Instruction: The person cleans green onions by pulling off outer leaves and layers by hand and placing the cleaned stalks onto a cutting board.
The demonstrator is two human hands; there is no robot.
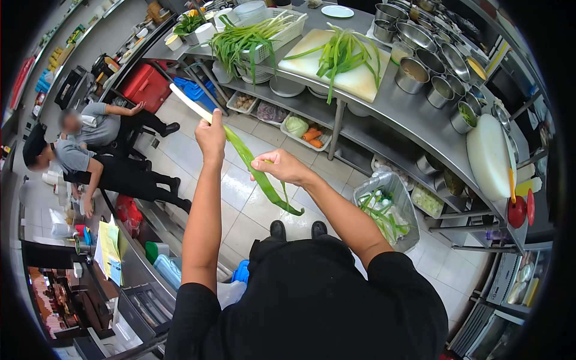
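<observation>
A long green onion [240, 149] stretches diagonally in front of my body, its white end at the upper left and its green leaves hanging to the lower right. My left hand [210, 138] is closed round the stalk just below the white part. Lower down, my right hand [281, 167] pinches the green leaves between thumb and fingers. More green onions lie on a white cutting board [303, 47] on the steel counter, and a large bunch [249, 41] rests over a white basket [293, 27].
A lined bin [410, 207] with green scraps stands on the floor by my right arm. Metal pots [412, 75] crowd the counter at right. Vegetable containers [308, 133] sit on the lower shelf. Two people [114, 174] are at the left, near a red cooler [146, 89].
</observation>
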